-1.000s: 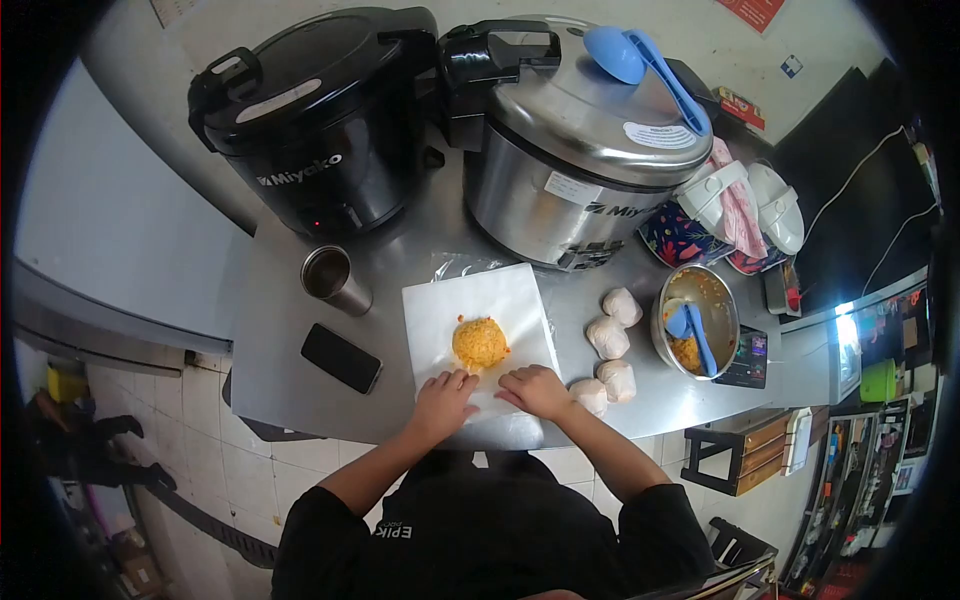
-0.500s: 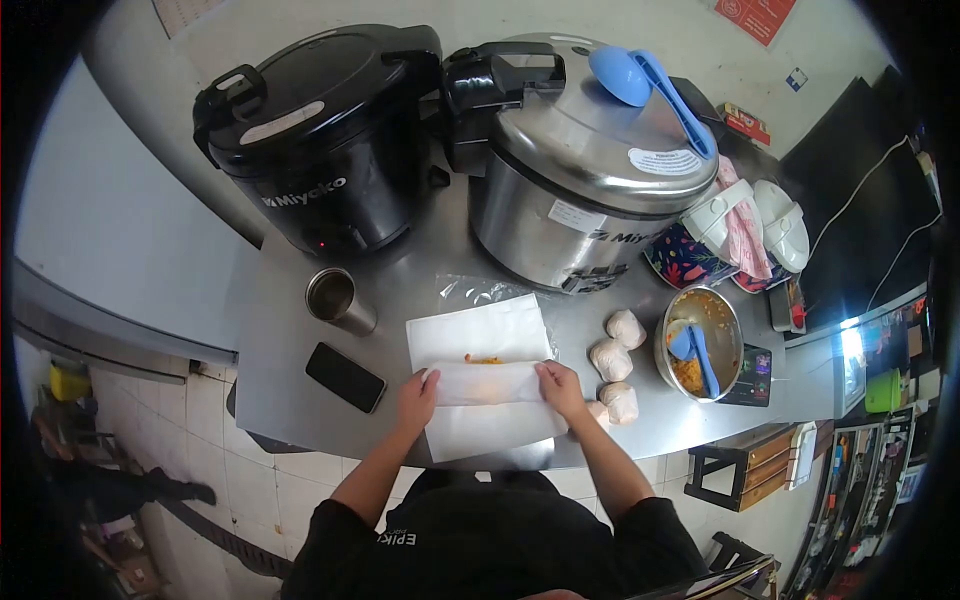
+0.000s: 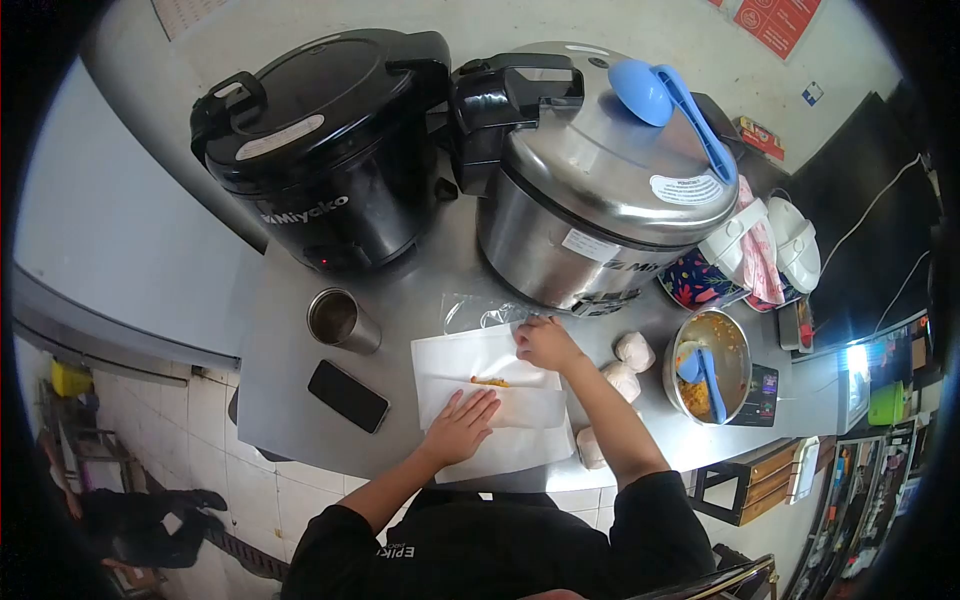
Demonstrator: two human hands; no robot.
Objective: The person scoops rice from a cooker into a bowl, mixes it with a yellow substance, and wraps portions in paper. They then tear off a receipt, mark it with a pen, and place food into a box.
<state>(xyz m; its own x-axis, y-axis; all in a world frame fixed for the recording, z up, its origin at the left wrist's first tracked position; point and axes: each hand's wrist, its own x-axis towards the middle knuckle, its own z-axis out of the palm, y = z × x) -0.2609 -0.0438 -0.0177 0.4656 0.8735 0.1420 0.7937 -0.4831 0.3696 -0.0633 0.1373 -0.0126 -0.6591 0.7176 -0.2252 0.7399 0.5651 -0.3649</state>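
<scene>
White paper sheets (image 3: 440, 357) lie on the steel table, the upper one folded across its middle. A small streak of orange-yellow food (image 3: 490, 381) shows just above the fold. My left hand (image 3: 462, 426) lies flat on the folded part, fingers stretched. At the upper right edge of the paper, my right hand (image 3: 546, 343) has its fingers curled in on the sheet; its fingertips are partly hidden. Beside my right forearm are several round paper-wrapped bundles (image 3: 634, 351), some partly covered by the arm.
A metal bowl (image 3: 738, 340) with orange-yellow food and a blue spoon (image 3: 712, 385) stands right. A steel cup (image 3: 345, 322) and a phone (image 3: 348, 396) are left. A black rice cooker (image 3: 330, 150) and a steel one (image 3: 570, 210) stand behind. Clear plastic (image 3: 470, 308) lies behind the paper.
Both hands held the ends of the folded paper. My left hand has moved inward and flattened on it; my right hand has moved up to its top right edge.
</scene>
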